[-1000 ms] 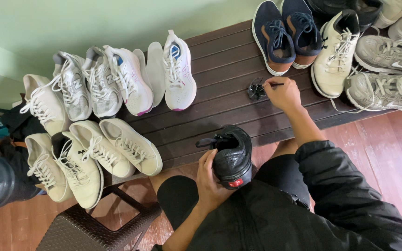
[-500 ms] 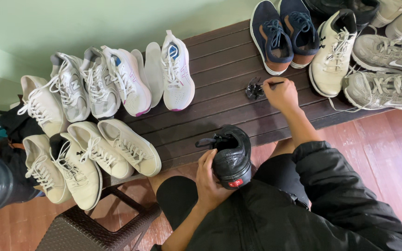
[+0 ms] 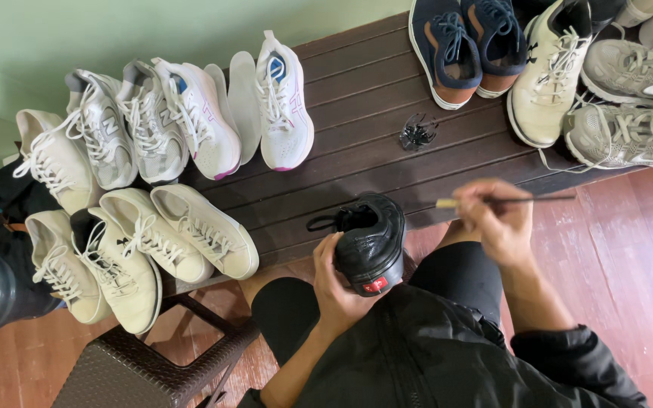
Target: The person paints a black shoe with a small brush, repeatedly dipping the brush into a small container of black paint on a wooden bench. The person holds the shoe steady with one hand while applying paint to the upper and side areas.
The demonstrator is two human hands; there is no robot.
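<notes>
The left hand (image 3: 338, 283) is closed around the heel of a glossy black leather shoe (image 3: 370, 242), holding it just past the near edge of the dark slatted wooden desk (image 3: 357, 106). The right hand (image 3: 496, 219) pinches a thin stick-like brush (image 3: 504, 201), level and blurred. A small black tangled object (image 3: 417, 134) lies mid-desk. White mesh sneakers (image 3: 190, 121) crowd the left end; navy (image 3: 459, 41) and grey pairs (image 3: 629, 106) fill the far right corner.

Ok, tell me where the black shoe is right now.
In the head view the black shoe sits low and centre, held in the left hand at the near edge of the dark slatted bench, left of the right hand.
</notes>
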